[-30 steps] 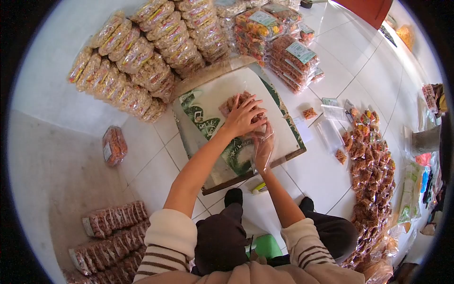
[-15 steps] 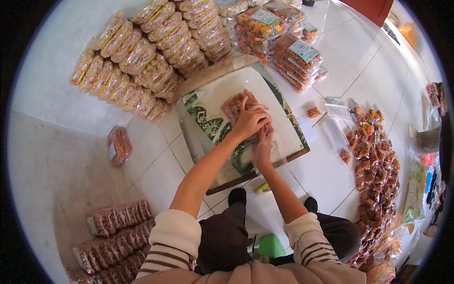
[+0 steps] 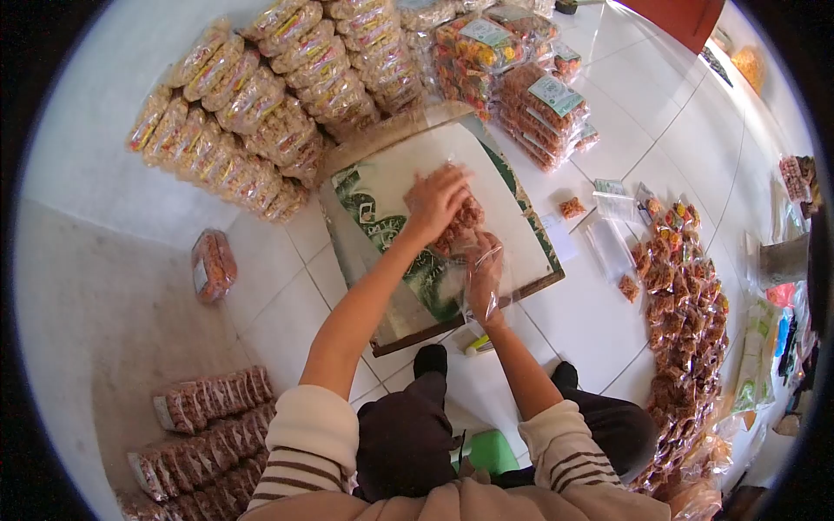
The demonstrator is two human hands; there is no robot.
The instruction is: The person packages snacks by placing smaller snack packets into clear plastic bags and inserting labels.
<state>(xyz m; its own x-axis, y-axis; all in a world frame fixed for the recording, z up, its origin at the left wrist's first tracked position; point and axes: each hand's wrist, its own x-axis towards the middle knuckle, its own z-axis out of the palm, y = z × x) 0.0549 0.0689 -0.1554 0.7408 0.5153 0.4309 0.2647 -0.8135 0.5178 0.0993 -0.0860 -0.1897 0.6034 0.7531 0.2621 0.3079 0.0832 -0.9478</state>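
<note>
A clear plastic bag of reddish-brown snacks (image 3: 463, 227) lies on a low board-topped box (image 3: 512, 195) in front of me. My left hand (image 3: 437, 201) is over the filled part, its fingers curved down around it and slightly blurred. Nearer to me, my right hand (image 3: 483, 267) grips the bag's loose plastic end, which spreads over the fingers and toward the wrist. The exact fingertip contact of the right hand is partly hidden by the shiny film.
Bags of pale snacks (image 3: 287, 95) are stacked at the back left. Labelled brown packs (image 3: 543, 108) stand behind the box. Small snack packets (image 3: 686, 330) form a long pile at right. One pack (image 3: 214, 265) lies at left, with rows of packs (image 3: 213, 399) nearer.
My hands were close together at the bag's near end. The left has moved up and left onto the filled part; the right has shifted slightly toward me with the loose end.
</note>
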